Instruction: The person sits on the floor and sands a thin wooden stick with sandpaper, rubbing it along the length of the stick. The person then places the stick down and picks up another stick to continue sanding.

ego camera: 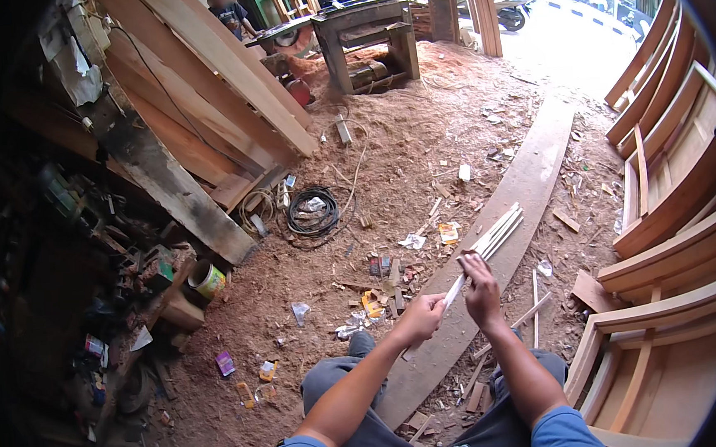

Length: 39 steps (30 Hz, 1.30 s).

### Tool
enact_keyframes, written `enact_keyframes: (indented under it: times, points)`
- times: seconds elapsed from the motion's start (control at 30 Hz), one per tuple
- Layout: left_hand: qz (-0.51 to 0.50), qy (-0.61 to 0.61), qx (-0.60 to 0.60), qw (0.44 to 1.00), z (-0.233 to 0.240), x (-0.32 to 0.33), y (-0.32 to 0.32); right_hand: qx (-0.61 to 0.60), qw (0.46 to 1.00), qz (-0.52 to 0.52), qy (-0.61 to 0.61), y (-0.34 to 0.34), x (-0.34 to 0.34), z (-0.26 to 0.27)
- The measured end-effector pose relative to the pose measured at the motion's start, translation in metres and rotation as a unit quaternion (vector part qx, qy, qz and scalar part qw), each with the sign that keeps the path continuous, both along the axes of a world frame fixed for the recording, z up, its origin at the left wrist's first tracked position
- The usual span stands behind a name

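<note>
My left hand (424, 317) is closed around the near end of a thin, pale wooden strip (454, 293), which slants away up to the right. Over the strip's far end lies my right hand (480, 283), with a small dark edge showing by its fingertips; what that piece is, I cannot tell. Just beyond the right hand, a small bundle of narrow pale wooden sticks (503, 231) rests on a long wooden plank (532, 177). The plank runs from between my legs towards the bright opening.
Sawdust, wrappers and offcuts cover the floor. A coiled black cable (312, 213) lies left of centre, near leaning boards (197, 66). Wooden frames (666, 264) stand at the right. A machine stand (364, 45) is ahead; a person (230, 14) is behind it at the left.
</note>
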<state>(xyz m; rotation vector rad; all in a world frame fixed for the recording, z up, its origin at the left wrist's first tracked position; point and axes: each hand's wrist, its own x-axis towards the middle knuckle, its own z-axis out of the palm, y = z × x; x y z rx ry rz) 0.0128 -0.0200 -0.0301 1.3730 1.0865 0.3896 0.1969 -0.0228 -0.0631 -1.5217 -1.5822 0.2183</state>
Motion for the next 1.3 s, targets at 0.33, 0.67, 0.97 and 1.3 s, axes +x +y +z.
enact_keyframes:
  times: [0.33, 0.67, 0.97, 1.3]
  points:
    - [0.039, 0.046, 0.065, 0.996, -0.005, 0.001, 0.000, -0.001, 0.997, 0.065, -0.029, -0.006, -0.012, -0.002]
    - [0.027, 0.039, 0.072, 0.996, 0.004, -0.003, 0.000, -0.014, 0.995, 0.091, -0.032, -0.010, -0.019, -0.006]
    - [-0.012, 0.041, 0.054, 0.998, 0.009, -0.001, -0.006, -0.025, 0.999, 0.006, -0.023, -0.006, -0.003, -0.001]
    - [-0.027, 0.023, 0.010, 0.999, 0.012, 0.001, -0.009, -0.021, 0.998, -0.051, -0.003, 0.006, 0.020, 0.003]
